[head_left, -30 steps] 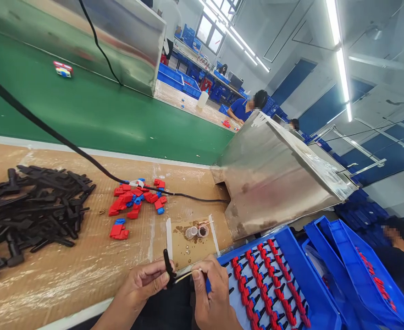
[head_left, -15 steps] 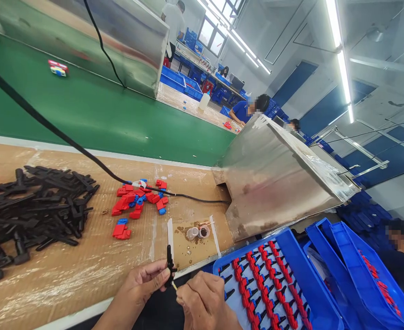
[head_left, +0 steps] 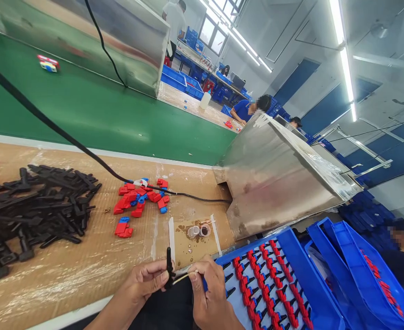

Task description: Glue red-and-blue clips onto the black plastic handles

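Observation:
Between thumb and fingers, my left hand (head_left: 151,280) pinches a slim black plastic part (head_left: 169,266), held nearly upright over the table's front edge. My right hand (head_left: 208,291) grips a thin pale toothpick (head_left: 182,278), its far end at the lower part of the black piece; whether it touches cannot be told. Beyond the hands, a small clear cup (head_left: 192,232) and a cup with dark liquid (head_left: 205,230) stand on a wet, taped patch. Left of them lie red and blue plastic pieces (head_left: 129,199) and a heap of black parts (head_left: 55,206).
A blue tray (head_left: 313,275) at right holds rows of red pieces with black parts; more blue trays (head_left: 351,256) overlap beside it. A black cable (head_left: 67,140) crosses the table to a metal housing (head_left: 273,183). Behind runs a green belt (head_left: 119,119). Several people are around.
My right hand has shifted up and turned, showing more of the toothpick. My left hand stays nearly still with the black part. A red-and-white toy piece on the green belt has moved left.

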Motion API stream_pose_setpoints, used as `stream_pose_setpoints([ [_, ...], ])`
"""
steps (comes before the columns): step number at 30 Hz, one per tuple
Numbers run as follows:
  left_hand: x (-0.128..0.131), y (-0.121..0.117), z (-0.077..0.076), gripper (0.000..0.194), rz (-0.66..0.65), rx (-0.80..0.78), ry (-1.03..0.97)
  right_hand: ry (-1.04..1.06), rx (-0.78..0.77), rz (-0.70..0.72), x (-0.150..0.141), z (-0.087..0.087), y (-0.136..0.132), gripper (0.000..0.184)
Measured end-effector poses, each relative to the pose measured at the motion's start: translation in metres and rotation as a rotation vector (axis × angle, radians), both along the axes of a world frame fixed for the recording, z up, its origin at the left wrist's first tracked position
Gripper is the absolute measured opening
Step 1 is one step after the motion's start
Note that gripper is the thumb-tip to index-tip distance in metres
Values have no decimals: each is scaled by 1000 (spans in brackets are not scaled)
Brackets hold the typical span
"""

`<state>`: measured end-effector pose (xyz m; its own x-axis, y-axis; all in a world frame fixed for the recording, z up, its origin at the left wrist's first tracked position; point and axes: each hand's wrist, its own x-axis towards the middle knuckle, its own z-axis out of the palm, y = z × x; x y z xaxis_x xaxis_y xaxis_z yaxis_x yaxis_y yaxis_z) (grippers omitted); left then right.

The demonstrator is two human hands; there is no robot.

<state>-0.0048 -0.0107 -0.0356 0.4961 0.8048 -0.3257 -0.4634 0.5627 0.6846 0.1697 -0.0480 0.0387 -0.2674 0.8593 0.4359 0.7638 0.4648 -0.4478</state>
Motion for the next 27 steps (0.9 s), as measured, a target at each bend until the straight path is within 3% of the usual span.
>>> stream_pose_setpoints([
  [4, 3, 2, 7, 43, -5, -113, -66, -10, 34, 78, 3, -3, -11, 16],
  [6, 4, 3, 11, 42, 18, -146, -71, 48, 12, 48, 4, -6, -13, 17],
  [8, 4, 4, 14, 43, 25, -191, -93, 211, -75, -25, 6, -10, -11, 21],
  [12, -1, 5, 20, 48, 15, -307, -165, 737, -259, -123, 10, -19, 1, 37],
  [15, -3, 7, 24, 48, 18, -398, -194, 933, -348, -165, 14, -21, 9, 43],
  [21, -4, 6, 20, 46, 8, -442, -241, 611, -115, -358, 42, -16, 24, 38],
  [27, -10, 6, 16, 50, 22, -494, -222, 308, 14, -345, 59, -19, 44, 29],
])
